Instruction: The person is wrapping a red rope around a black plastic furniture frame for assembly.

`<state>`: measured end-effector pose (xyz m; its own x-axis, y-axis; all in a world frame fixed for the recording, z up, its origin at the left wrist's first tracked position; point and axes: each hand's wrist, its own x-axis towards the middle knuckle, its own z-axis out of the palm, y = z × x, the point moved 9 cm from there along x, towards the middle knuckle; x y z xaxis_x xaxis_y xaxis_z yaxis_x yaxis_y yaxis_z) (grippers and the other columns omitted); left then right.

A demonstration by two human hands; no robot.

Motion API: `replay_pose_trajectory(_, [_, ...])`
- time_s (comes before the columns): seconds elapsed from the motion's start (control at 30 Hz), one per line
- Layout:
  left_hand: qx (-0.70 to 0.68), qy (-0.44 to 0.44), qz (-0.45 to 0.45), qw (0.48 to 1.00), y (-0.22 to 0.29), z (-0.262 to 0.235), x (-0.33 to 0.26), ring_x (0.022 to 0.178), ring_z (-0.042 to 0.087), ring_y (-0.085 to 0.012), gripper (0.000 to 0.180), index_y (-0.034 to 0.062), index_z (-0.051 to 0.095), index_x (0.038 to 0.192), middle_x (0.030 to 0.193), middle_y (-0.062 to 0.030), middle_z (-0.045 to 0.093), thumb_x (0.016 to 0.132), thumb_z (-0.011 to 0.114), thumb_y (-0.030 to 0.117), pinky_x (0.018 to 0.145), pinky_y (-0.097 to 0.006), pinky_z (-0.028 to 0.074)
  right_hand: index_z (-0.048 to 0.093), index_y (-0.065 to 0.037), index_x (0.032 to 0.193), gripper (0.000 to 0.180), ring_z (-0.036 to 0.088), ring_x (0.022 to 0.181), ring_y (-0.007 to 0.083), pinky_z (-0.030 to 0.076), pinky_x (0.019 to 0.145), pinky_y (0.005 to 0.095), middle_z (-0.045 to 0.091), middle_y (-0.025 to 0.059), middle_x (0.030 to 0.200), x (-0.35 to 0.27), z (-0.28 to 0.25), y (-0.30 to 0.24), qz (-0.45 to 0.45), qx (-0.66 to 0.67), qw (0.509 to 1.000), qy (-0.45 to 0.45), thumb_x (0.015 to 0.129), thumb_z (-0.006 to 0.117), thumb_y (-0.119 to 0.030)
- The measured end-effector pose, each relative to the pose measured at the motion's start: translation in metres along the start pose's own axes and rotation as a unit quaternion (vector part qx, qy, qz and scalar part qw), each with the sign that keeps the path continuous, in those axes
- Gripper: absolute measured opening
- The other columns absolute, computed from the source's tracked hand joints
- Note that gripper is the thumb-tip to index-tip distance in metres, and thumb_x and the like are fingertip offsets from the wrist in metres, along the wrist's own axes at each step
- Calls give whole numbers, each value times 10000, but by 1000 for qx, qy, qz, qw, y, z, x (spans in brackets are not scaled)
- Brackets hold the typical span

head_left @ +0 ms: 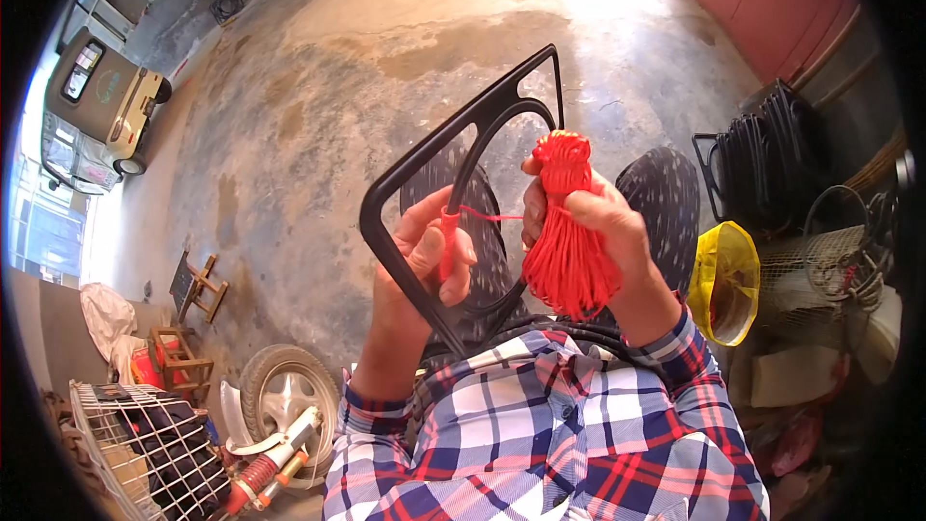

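A black frame (421, 172) with straight outer bars and a curved inner bar leans tilted across my lap. My left hand (424, 249) is closed around its curved bar, where red cord (449, 232) is wound about a short stretch. In my right hand (615, 222) is a thick bundle of red cord (571, 265), bound near its top and hanging loose below. A thin strand (490, 216) runs from the wound part across to the bundle side. Some fingers of my right hand are hidden behind the bundle.
Several black frames (770, 169) stand stacked at the right, above a yellow bag (721, 280). At lower left are a wheel (289, 396), a white wire rack (145, 444) and a small wooden stool (180, 362). A three-wheeled vehicle (106, 101) stands at the far left.
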<state>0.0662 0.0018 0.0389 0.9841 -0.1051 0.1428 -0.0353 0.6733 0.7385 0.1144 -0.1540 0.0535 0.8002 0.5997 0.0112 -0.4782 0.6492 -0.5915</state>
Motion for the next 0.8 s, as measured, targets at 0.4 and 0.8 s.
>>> replay_pose_trajectory(0.4, [31,55,-27,998,-6,10,1,456,533,-120,429,21,471,1359,924,-181,686,1000,600,217,380,-228,378,525,-56,1116,365,641,798,114,542,712,261,636,27,938,20,19,17,-55,-161,985,40,840,752,20])
replay_pose_trajectory(0.8, [24,71,-23,997,-8,12,0,473,542,-118,400,53,503,1272,893,-158,689,955,674,226,385,-215,366,549,-62,1023,291,605,797,84,507,734,242,631,12,894,14,16,-2,-155,-227,957,89,812,705,64])
